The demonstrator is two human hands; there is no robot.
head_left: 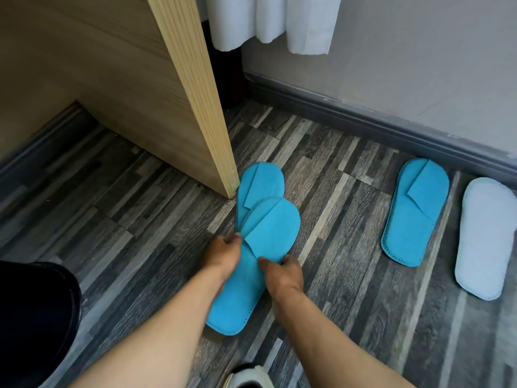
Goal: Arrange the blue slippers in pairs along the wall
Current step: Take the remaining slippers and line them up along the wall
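Note:
Two flat blue slippers overlap on the floor in the middle. The upper blue slipper (268, 233) lies partly over the lower blue slipper (261, 183), whose toe reaches the wooden panel's corner. My left hand (222, 254) pinches the upper slipper's left edge. My right hand (282, 271) grips its right edge near the strap flap. A third blue slipper (414, 214) lies alone by the wall at the right, toe toward the baseboard. Beside it lies a pale, whitish-blue slipper (485, 239), sole side up.
A light wooden panel (193, 88) stands at the left, its corner touching the floor by the slippers. A dark baseboard (363, 119) runs along the grey wall. White fabric (268, 21) hangs above. My dark trouser leg (33, 317) and a shoe (247, 378) are at the bottom.

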